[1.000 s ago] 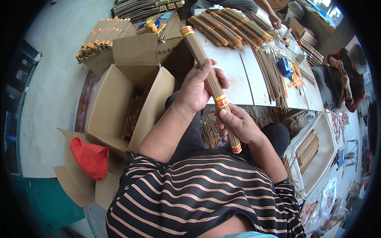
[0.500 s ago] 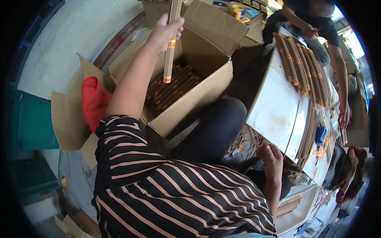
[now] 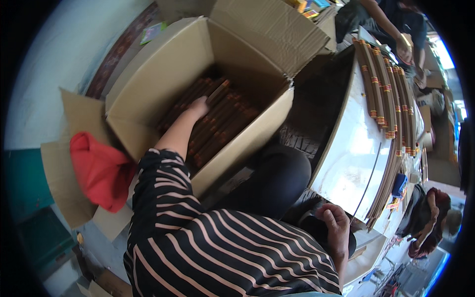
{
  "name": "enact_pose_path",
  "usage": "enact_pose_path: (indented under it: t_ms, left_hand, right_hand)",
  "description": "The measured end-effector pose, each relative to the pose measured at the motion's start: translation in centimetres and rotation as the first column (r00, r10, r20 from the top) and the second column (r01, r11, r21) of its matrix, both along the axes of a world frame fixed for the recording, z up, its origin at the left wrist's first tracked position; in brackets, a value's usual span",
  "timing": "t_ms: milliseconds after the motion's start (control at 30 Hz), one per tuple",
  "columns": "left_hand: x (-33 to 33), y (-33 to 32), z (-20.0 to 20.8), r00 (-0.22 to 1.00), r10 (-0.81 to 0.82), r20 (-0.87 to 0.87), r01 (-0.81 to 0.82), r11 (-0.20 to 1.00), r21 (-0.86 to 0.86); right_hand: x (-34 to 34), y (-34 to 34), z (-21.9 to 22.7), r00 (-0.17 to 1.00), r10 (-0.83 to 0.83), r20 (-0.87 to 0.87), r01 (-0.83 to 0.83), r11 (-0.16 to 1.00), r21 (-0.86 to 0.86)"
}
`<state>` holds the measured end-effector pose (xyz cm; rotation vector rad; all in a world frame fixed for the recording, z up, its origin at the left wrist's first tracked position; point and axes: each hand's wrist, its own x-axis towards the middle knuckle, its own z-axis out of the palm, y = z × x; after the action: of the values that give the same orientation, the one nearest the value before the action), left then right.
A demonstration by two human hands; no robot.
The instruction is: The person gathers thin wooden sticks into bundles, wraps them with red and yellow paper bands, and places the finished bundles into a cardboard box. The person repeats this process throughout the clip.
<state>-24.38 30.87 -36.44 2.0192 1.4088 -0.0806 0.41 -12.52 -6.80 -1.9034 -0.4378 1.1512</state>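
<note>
My left hand reaches down into a large cardboard box, its fingers closed round a bundle of thin brown sticks with a red and yellow band, apparently incense sticks. Under and around it lie several like bundles side by side in the shadowed bottom of the box. My right hand hangs near my knee beside the table, apart from the box. Its fingers are curled in against the thumb; what they hold, if anything, is too small to make out.
A white-topped table to the right bears several banded bundles and a blue object. Another person's hand is beyond its far end. Red cloth lies over the box's left flap. A raised flap stands at the back.
My left hand has come down from above the box into it, with the bundle still held. My right hand stays near the table, curled. The co-worker's arms have shifted.
</note>
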Motion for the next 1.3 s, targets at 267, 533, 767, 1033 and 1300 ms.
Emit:
enact_pose_path:
  t_ms: [267, 533, 767, 1033, 1300]
  left_hand:
    - [-3.4, 3.7, -14.5, 0.84, 0.366, 0.4, -0.249, 0.916, -0.315]
    - [-0.1, 3.3, -5.5, 0.998, 0.07, 0.0, -0.068, 0.967, 0.245]
    - [3.1, 1.6, 5.3, 0.806, 0.306, 0.507, -0.419, 0.9, 0.122]
    - [8.7, -4.3, 18.9, 0.546, 0.147, 0.825, -0.385, 0.919, 0.091]
    - [19.4, -18.7, 26.7, 0.542, -0.163, 0.825, 0.061, 0.986, 0.155]
  right_hand:
    - [1.4, 1.9, 1.8, 0.988, 0.142, 0.066, -0.127, 0.973, -0.191]
    - [1.4, 1.1, 1.5, 0.989, -0.061, 0.138, 0.083, 0.984, -0.158]
    - [1.2, -2.7, 0.0, 0.917, -0.199, 0.347, 0.19, 0.98, 0.061]
    - [3.2, -10.0, -0.2, 0.744, -0.314, 0.591, 0.23, 0.949, 0.214]
    - [7.9, -18.0, -1.4, 0.596, -0.507, 0.623, 0.438, 0.855, 0.276]
